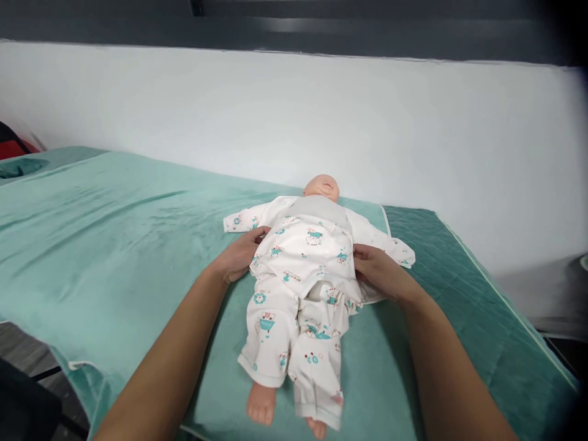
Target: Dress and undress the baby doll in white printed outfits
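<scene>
A baby doll [321, 187] lies on its back, head toward the wall and bare feet toward me. It wears a white baby shirt [303, 245] with small teal prints and matching trousers [275, 324]. Both sleeves stretch out sideways. At the left side of the shirt, my left hand [241, 251] is closed on the cloth at the doll's waist. My right hand [379, 269] grips the shirt's opposite side, with its fingertips partly hidden by the fabric. One trouser leg sits higher than the other, so one foot [261, 404] shows more fully.
A light green sheet [114, 233] covers the bed under the doll. Darker green quilted cloth [450, 275] lies along the right. Behind the bed runs a white wall [229, 116]. A dark object [27, 392] stands by the bed's lower left edge.
</scene>
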Demonstrator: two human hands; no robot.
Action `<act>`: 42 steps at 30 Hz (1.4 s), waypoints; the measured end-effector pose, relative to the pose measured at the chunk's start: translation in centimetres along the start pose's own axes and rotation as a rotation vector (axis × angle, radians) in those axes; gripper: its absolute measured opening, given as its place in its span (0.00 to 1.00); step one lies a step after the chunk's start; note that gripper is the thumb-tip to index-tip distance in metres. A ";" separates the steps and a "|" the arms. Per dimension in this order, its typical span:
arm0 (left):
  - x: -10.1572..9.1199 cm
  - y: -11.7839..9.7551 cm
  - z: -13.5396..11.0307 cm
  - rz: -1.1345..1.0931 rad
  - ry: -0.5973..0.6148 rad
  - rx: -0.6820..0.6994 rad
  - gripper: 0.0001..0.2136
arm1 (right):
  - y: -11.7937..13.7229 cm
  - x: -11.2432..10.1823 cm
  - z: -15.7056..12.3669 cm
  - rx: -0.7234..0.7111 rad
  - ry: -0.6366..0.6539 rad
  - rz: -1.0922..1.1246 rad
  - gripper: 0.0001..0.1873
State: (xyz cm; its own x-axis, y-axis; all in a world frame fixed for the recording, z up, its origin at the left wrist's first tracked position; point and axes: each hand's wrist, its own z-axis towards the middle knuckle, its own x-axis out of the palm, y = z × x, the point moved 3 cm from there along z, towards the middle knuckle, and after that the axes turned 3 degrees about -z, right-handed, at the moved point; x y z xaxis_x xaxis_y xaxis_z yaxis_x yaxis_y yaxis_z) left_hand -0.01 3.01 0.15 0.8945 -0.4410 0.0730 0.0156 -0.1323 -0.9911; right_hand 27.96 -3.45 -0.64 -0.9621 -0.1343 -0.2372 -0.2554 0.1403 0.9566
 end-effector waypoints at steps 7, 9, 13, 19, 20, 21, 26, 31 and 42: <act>0.0 0.0 0.0 -0.094 -0.018 0.002 0.21 | 0.0 0.6 0.2 0.012 -0.004 -0.018 0.09; 0.0 0.1 0.1 -0.108 -0.019 -0.002 0.22 | 0.1 0.9 0.3 -0.004 -0.023 0.024 0.12; 0.0 0.1 0.2 -0.108 -0.040 0.011 0.24 | 0.2 1.5 0.5 -0.061 -0.023 0.120 0.17; 0.2 0.0 0.2 -0.082 -0.046 0.003 0.24 | 0.4 1.8 0.4 -0.109 -0.037 0.275 0.17; 0.3 -0.1 0.1 -0.094 -0.038 0.009 0.24 | 0.5 1.9 0.4 -0.118 -0.039 0.310 0.17; 0.4 -0.1 0.2 -0.109 -0.030 0.019 0.24 | 0.5 1.9 0.4 -0.125 -0.041 0.340 0.18; 0.2 -0.1 0.4 -0.184 -0.080 0.073 0.25 | 0.7 1.9 0.2 -0.068 -0.052 0.379 0.17; 0.0 0.4 0.7 -0.245 -0.060 0.071 0.18 | 0.1 1.5 0.2 0.003 -0.081 0.323 0.15; 0.1 0.7 0.9 -0.129 -0.034 -0.009 0.17 | 0.4 2.0 0.3 -0.023 -0.202 0.397 0.17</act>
State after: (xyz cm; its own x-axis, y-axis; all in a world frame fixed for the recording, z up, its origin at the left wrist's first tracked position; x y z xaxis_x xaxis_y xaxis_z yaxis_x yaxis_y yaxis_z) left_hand 0.49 3.66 -0.62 0.8997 -0.3898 0.1963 0.1280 -0.1943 -0.9726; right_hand 25.87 -3.37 -0.74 -0.9851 0.1206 0.1230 0.1374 0.1197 0.9833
